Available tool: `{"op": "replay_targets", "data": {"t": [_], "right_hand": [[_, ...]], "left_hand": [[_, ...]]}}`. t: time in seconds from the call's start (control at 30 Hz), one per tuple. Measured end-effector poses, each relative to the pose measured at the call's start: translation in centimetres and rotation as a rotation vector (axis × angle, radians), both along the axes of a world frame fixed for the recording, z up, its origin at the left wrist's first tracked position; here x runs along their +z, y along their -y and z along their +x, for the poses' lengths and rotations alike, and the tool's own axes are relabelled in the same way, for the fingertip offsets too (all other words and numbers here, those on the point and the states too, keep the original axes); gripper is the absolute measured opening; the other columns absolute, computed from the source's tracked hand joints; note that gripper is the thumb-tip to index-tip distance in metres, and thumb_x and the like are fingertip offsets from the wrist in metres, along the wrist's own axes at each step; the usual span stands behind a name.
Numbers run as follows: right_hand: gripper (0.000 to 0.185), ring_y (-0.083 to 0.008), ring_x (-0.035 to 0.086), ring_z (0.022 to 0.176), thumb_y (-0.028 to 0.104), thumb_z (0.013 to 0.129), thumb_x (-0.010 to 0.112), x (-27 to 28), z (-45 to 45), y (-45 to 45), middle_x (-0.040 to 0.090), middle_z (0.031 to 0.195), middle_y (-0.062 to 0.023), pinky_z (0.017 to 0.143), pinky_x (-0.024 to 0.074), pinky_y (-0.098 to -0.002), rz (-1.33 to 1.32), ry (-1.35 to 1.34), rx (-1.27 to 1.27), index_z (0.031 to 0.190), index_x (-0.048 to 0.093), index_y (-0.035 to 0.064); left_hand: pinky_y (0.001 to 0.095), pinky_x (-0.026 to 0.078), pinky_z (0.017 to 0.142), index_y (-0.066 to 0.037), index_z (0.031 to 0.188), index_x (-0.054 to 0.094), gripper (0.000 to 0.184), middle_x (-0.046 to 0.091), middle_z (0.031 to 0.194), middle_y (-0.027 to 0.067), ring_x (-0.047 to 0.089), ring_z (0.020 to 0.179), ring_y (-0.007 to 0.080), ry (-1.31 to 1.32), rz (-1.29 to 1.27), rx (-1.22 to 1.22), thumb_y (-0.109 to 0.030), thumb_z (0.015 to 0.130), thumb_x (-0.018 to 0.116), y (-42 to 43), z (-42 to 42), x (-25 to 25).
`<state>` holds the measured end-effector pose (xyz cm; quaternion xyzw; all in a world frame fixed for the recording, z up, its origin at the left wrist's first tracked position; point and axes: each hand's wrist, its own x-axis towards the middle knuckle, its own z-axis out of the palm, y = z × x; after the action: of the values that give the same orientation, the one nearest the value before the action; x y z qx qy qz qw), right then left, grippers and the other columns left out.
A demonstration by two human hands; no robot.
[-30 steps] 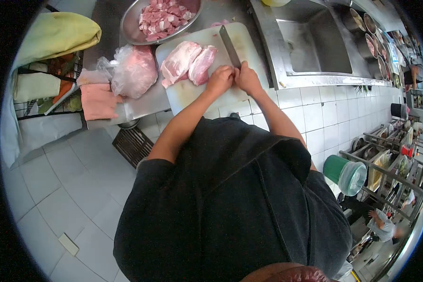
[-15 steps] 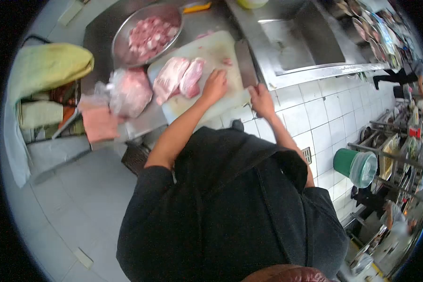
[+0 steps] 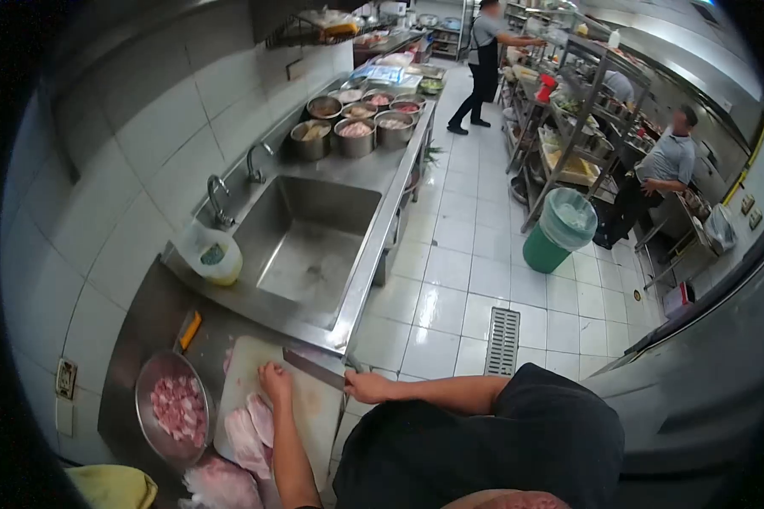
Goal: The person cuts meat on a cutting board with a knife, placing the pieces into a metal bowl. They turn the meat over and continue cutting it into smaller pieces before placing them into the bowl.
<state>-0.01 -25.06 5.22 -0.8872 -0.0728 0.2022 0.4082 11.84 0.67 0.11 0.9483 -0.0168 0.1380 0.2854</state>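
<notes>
My right hand [image 3: 365, 385] is wrapped round the handle of a broad knife [image 3: 314, 368], whose blade reaches over the far right corner of the white cutting board [image 3: 314, 416]. My left hand [image 3: 275, 380] rests on the board left of the blade, its fingers curled; anything under them is hidden. Large pieces of pale pink meat [image 3: 247, 439] lie on the board beside my left forearm. To the left is a metal bowl [image 3: 147, 424] of cut meat chunks [image 3: 178, 409]. A plastic bag of meat [image 3: 221, 485] sits at the board's near left.
Beyond the board is a sink [image 3: 314, 254], with a plastic container [image 3: 215, 256] at its left and several metal pots [image 3: 355, 137] behind. An orange-handled tool [image 3: 190, 331] lies by the bowl. A green bin [image 3: 560, 229] stands right; two people [image 3: 484, 59] [image 3: 662, 165] are farther off.
The view has swung up and to the right, showing more of the room. The knife has moved from over the board to its right edge, and my hands have moved apart.
</notes>
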Motion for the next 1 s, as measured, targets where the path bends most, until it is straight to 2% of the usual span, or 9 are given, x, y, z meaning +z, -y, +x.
{"op": "replay_targets", "data": {"t": [0.27,0.37,0.53,0.6,0.67,0.73,0.8,0.9,1.0], "right_hand": [[0.030,-0.0468,0.065,0.094,0.029,0.098,0.055,1.9,-0.9,-0.9,0.067,0.098,-0.0267,0.079,0.0499,-0.0560,-0.066,0.014,0.001,0.111,0.048,0.0025],[0.028,-0.0463,0.065,0.090,0.026,0.097,0.055,3.5,-0.3,-2.0,0.067,0.095,-0.0267,0.078,0.0500,-0.0564,-0.136,0.077,0.013,0.113,0.049,0.0041],[0.029,-0.0456,0.064,0.089,0.015,0.088,0.057,2.0,1.7,-6.4,0.064,0.092,-0.0259,0.077,0.0505,-0.0554,-0.191,0.257,0.058,0.115,0.050,0.0052],[0.032,-0.0458,0.063,0.088,0.010,0.084,0.057,1.5,2.2,-8.1,0.063,0.093,-0.0252,0.076,0.0505,-0.0546,-0.148,0.316,0.112,0.115,0.051,0.0049],[0.031,-0.0459,0.062,0.088,0.007,0.083,0.057,-0.1,2.9,-9.2,0.061,0.099,-0.0248,0.075,0.0497,-0.0542,-0.118,0.416,0.182,0.114,0.053,0.0055],[0.029,-0.0461,0.061,0.087,0.005,0.082,0.057,0.2,3.1,-10.2,0.061,0.099,-0.0234,0.075,0.0493,-0.0542,-0.154,0.386,0.185,0.112,0.058,0.0064],[0.027,-0.0443,0.062,0.087,0.008,0.083,0.060,0.9,3.1,-10.2,0.062,0.096,-0.0222,0.074,0.0501,-0.0532,-0.167,0.497,0.172,0.110,0.063,0.0059],[0.025,-0.0407,0.063,0.096,0.011,0.084,0.064,5.5,4.2,-7.2,0.064,0.101,-0.0218,0.083,0.0513,-0.0472,0.044,0.356,0.159,0.108,0.068,0.0060],[0.025,-0.0384,0.064,0.101,0.014,0.088,0.063,7.7,8.2,-0.8,0.067,0.107,-0.0216,0.089,0.0514,-0.0413,0.093,0.238,0.031,0.110,0.071,0.0076]], "left_hand": [[0.0414,0.050,0.076,-0.001,0.077,0.065,0.010,0.064,0.079,0.0147,0.062,0.081,0.0327,0.088,-0.108,0.073,-0.001,0.067,0.066,-0.5,-1.3,1.0],[0.0355,0.050,0.073,-0.001,0.079,0.067,0.008,0.066,0.082,0.0128,0.062,0.077,0.0256,0.017,-0.413,0.164,-0.001,0.071,0.067,-2.1,-2.1,3.4],[0.0350,0.050,0.069,-0.002,0.085,0.068,0.005,0.066,0.081,0.0101,0.061,0.072,0.0227,0.327,-0.450,0.275,-0.005,0.082,0.066,-11.2,-2.6,9.8],[0.0375,0.050,0.071,-0.001,0.087,0.067,0.010,0.066,0.080,0.0106,0.061,0.073,0.0253,0.402,-0.171,0.453,-0.012,0.086,0.065,-14.2,-3.6,14.2],[0.0402,0.051,0.076,-0.003,0.093,0.071,0.017,0.070,0.087,0.0147,0.064,0.081,0.0296,0.325,-0.307,0.497,-0.019,0.087,0.067,-19.4,-3.4,13.6],[0.0412,0.052,0.081,-0.005,0.103,0.074,0.026,0.072,0.095,0.0181,0.067,0.086,0.0332,0.388,-0.001,0.493,-0.024,0.085,0.072,-22.1,-3.7,13.6],[0.0402,0.051,0.087,-0.005,0.111,0.074,0.033,0.072,0.107,0.0193,0.067,0.097,0.0341,-0.030,0.007,0.575,-0.025,0.085,0.074,-22.5,-4.4,14.0],[0.0398,0.048,0.094,-0.003,0.114,0.072,0.039,0.069,0.117,0.0198,0.064,0.107,0.0330,0.230,0.379,0.559,-0.032,0.087,0.072,-20.4,-4.6,13.8],[0.0405,0.043,0.103,-0.005,0.118,0.071,0.048,0.062,0.130,0.0223,0.057,0.121,0.0322,0.155,-0.243,0.377,-0.042,0.088,0.071,-13.1,0.3,15.7]]}}
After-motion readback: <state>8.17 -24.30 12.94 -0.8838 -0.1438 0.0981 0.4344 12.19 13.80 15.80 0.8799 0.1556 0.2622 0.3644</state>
